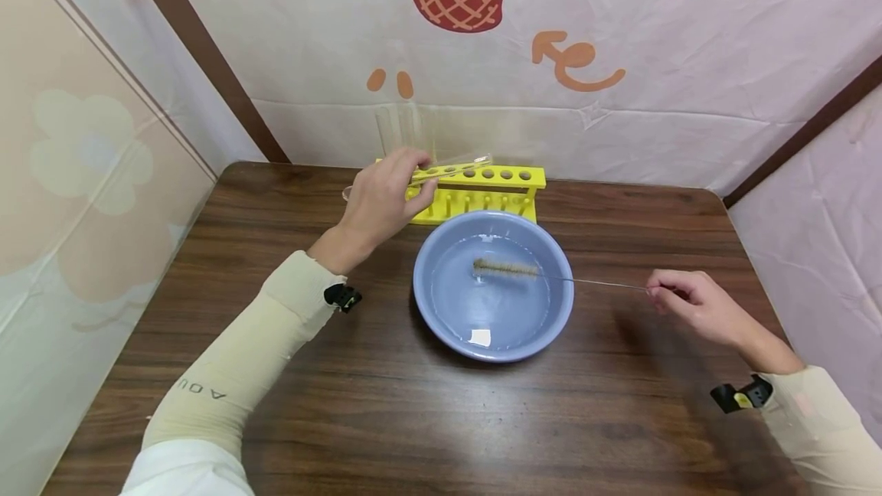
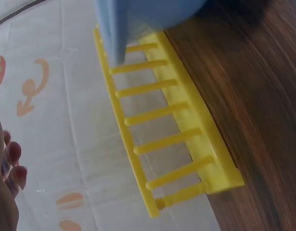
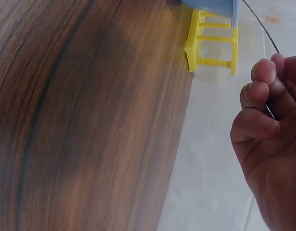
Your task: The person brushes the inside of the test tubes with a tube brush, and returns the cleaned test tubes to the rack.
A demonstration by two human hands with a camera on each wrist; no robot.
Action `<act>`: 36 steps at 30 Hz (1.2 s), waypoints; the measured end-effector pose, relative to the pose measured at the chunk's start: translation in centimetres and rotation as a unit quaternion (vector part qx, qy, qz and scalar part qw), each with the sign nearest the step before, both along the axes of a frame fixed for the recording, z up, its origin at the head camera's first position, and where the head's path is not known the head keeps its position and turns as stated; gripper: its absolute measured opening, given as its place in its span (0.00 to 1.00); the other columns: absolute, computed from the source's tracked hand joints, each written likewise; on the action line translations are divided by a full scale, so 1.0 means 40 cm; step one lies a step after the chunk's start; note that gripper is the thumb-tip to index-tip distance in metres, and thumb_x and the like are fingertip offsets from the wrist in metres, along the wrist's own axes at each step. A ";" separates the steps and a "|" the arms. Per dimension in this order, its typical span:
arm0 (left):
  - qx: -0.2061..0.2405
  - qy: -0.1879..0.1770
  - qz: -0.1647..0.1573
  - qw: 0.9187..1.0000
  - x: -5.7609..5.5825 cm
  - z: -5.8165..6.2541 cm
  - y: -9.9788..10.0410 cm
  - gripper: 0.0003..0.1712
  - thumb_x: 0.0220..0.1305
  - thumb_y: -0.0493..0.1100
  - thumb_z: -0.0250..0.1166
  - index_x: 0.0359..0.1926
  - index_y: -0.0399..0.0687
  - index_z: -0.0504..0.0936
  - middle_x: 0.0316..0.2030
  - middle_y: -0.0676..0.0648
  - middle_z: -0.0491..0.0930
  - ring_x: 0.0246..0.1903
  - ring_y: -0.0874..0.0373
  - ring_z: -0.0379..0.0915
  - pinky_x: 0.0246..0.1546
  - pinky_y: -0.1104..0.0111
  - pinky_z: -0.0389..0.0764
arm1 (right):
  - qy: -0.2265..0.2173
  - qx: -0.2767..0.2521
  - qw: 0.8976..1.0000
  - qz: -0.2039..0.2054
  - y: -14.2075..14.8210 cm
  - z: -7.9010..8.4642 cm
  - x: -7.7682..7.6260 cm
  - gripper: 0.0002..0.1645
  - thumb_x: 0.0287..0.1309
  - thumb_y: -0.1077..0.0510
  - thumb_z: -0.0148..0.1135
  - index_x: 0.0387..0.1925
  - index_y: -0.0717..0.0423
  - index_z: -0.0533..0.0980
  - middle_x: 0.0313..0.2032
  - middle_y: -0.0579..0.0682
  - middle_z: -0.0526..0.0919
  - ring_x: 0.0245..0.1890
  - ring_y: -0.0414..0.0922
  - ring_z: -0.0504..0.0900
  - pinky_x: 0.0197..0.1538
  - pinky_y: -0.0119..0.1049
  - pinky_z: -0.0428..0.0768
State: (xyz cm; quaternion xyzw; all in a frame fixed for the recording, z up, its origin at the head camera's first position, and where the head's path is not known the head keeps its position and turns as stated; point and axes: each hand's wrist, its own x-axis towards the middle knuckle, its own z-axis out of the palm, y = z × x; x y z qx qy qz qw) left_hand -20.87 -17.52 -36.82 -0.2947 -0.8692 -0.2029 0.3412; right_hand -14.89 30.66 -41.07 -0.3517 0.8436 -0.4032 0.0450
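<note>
In the head view my left hand (image 1: 387,197) holds a clear glass test tube (image 1: 477,162), tilted slightly from level, above the yellow test tube rack (image 1: 506,176). Several upright test tubes (image 1: 409,127) show faintly behind that hand, their lower parts hidden. On the right, my right hand (image 1: 706,311) pinches the thin wire handle (image 1: 606,282) of a test tube brush. Its tan bristles (image 1: 506,269) are over the water inside the blue basin (image 1: 563,298). The right wrist view shows fingers curled round the twisted wire (image 3: 263,30).
The basin stands on a dark wood table (image 1: 482,427), just in front of the rack. A printed cloth (image 1: 310,60) hangs along the table's back edge, and more cloth borders both sides. In the left wrist view the rack's yellow pegs (image 2: 157,115) show beside the basin.
</note>
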 end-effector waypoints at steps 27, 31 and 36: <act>-0.082 -0.032 -0.027 0.996 0.049 -0.055 -0.068 0.16 0.67 0.45 0.66 0.51 0.42 0.83 0.40 0.44 0.86 0.29 0.49 0.82 0.25 0.59 0.81 | -0.018 -0.103 0.994 -0.013 -0.007 0.026 0.039 0.23 0.64 0.83 0.45 0.33 0.55 0.76 0.24 0.49 0.74 0.25 0.41 0.72 0.27 0.33 0.70; -0.086 -0.032 -0.032 0.995 0.060 -0.063 -0.074 0.15 0.66 0.44 0.67 0.51 0.43 0.83 0.37 0.45 0.84 0.25 0.51 0.79 0.22 0.60 0.78 | -0.039 -0.146 0.989 -0.001 -0.005 0.029 0.035 0.23 0.65 0.84 0.41 0.33 0.59 0.76 0.25 0.51 0.74 0.25 0.43 0.71 0.28 0.33 0.70; -0.087 -0.021 -0.041 0.995 0.068 -0.073 -0.079 0.15 0.65 0.43 0.67 0.51 0.43 0.83 0.37 0.45 0.83 0.24 0.50 0.78 0.21 0.58 0.78 | -0.054 -0.182 0.982 0.017 -0.003 0.037 0.030 0.23 0.64 0.84 0.39 0.34 0.62 0.75 0.24 0.52 0.73 0.23 0.43 0.69 0.24 0.35 0.68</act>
